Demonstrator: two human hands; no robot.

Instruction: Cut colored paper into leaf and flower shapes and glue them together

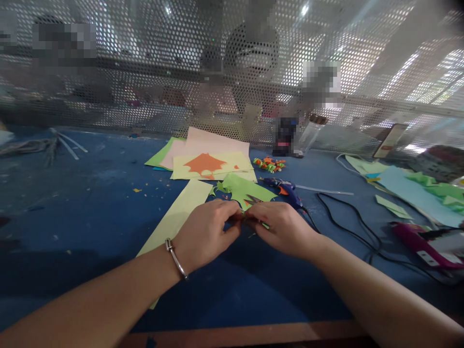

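Note:
My left hand (213, 227) and my right hand (282, 227) meet over the table, both closed in a pinch. A small piece of green paper (242, 211) shows between their fingertips, mostly hidden by the fingers. Just beyond the hands lies a cut sheet of green paper (237, 186) with ragged edges. The blades of a pair of scissors (253, 199) rest on it; my right hand covers the rest. Near that hand is a blue glue gun (290, 190). A long strip of pale yellow paper (177, 217) runs under my left forearm.
Stacked paper sheets (217, 137) carry an orange cut-out (205, 163). Small orange and green folded pieces (270, 165) lie right of them. A black cord (348, 232) crosses toward a magenta device (420, 246). A perforated metal screen (145, 87) closes the back; people are behind it.

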